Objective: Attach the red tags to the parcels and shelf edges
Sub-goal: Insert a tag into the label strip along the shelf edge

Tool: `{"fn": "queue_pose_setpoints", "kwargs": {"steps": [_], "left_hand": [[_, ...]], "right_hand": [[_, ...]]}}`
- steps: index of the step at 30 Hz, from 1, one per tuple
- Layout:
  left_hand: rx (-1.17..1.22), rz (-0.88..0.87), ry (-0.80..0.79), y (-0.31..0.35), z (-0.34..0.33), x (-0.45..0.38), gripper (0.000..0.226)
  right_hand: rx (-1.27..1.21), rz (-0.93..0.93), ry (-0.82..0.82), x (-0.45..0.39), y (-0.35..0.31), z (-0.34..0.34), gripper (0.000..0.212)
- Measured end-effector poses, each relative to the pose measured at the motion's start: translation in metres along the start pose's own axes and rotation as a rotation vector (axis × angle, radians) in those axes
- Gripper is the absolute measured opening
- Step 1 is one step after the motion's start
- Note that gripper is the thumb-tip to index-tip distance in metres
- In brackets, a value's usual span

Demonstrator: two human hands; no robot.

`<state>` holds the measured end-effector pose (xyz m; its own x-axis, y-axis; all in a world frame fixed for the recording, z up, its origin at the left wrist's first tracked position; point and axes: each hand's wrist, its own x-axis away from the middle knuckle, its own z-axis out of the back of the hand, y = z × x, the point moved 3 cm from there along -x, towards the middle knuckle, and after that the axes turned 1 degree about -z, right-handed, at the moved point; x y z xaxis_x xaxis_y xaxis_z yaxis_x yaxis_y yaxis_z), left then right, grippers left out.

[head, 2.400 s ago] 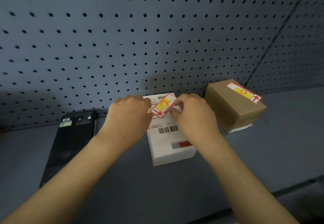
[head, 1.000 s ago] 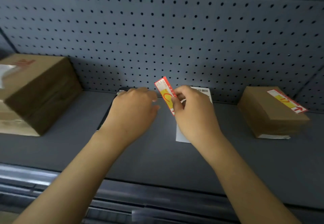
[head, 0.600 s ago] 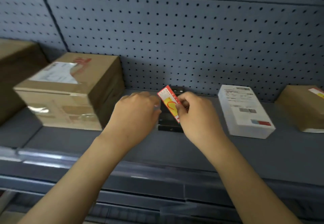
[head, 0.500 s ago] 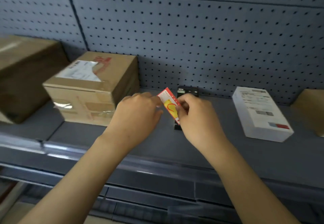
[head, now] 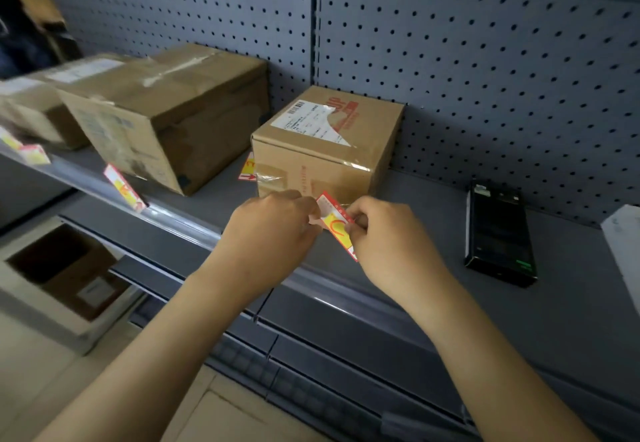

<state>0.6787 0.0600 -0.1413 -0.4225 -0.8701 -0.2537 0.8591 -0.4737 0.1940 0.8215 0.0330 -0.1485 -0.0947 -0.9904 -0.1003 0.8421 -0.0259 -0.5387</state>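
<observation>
Now your left hand and right hand both pinch one red tag between curled fingers, above the shelf — just before the small box. You seem to be peeling its backing; next it needs a flat, clean face. Right of the box the shelf is free up to the black device, and the front edge lies just below your hands.

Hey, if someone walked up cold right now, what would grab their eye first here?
Two hands, the left hand and right hand, pinch a red tag at centre, in front of a small cardboard parcel. More red tags hang on the shelf edge at left; a black box lies at right.
</observation>
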Motion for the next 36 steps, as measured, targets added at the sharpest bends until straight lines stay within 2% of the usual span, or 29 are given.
{"fn": "queue_pose_setpoints", "kwargs": {"steps": [4, 14, 22, 27, 29, 34, 36], "left_hand": [[0.009, -0.035, -0.005, -0.041, -0.004, 0.001, 0.022], [0.047, -0.293, -0.068, -0.114, 0.002, -0.014, 0.022], [0.135, -0.385, -0.08, -0.119, -0.006, -0.014, 0.024], [0.18, -0.456, -0.072, -0.107, -0.014, -0.004, 0.015], [0.196, -0.457, -0.058, -0.104, -0.017, 0.001, 0.015], [0.199, -0.293, -0.133, -0.101, -0.028, 0.011, 0.015], [0.181, -0.278, -0.118, -0.102, -0.032, 0.011, 0.015]], "right_hand": [[0.002, -0.022, 0.022, -0.011, -0.023, -0.023, 0.011], [0.023, -0.197, 0.124, -0.034, -0.073, -0.069, 0.007], [0.044, -0.232, 0.117, -0.027, -0.075, -0.076, 0.005], [-0.006, -0.232, 0.078, -0.018, -0.07, -0.07, 0.012], [-0.017, -0.206, 0.088, -0.016, -0.07, -0.068, 0.015], [-0.03, -0.134, 0.141, -0.007, -0.068, -0.067, 0.01], [-0.046, -0.126, 0.163, -0.003, -0.069, -0.066, 0.009]]}}
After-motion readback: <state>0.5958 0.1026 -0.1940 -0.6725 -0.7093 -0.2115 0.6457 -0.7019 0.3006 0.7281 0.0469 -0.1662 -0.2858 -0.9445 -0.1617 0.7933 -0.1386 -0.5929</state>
